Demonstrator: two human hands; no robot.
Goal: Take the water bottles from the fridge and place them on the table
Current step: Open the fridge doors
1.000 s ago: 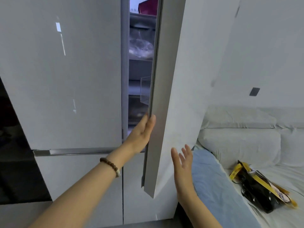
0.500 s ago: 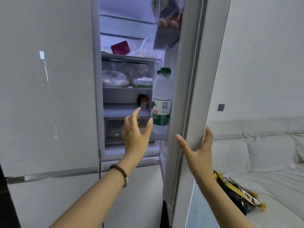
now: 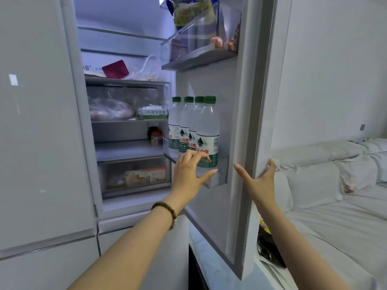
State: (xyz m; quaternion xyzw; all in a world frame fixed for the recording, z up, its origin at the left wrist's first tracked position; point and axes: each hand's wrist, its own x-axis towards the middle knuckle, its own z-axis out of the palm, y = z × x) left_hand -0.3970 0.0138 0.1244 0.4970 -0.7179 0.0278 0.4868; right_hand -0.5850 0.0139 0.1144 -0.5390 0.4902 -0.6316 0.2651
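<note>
The fridge's right door (image 3: 247, 126) stands wide open. Several clear water bottles (image 3: 206, 126) with green caps and green-white labels stand upright in a row in the lower door shelf (image 3: 219, 176). My left hand (image 3: 191, 170) reaches up to the front of that shelf, fingers spread and curled toward the base of the nearest bottle, not wrapped around it. My right hand (image 3: 258, 178) grips the outer edge of the open door, thumb inside, fingers behind. No table is in view.
Inside the fridge are shelves with bagged food (image 3: 110, 109), a red box (image 3: 115, 69), a small jar (image 3: 156, 137) and a drawer (image 3: 136, 176). An upper door shelf (image 3: 199, 57) holds packets. A white sofa (image 3: 326, 185) stands at right, a black bag (image 3: 269, 248) below the door.
The door has swung from slightly ajar to wide open, revealing the row of bottles. My left hand moved from the door edge toward the bottles; my right hand took hold of the door.
</note>
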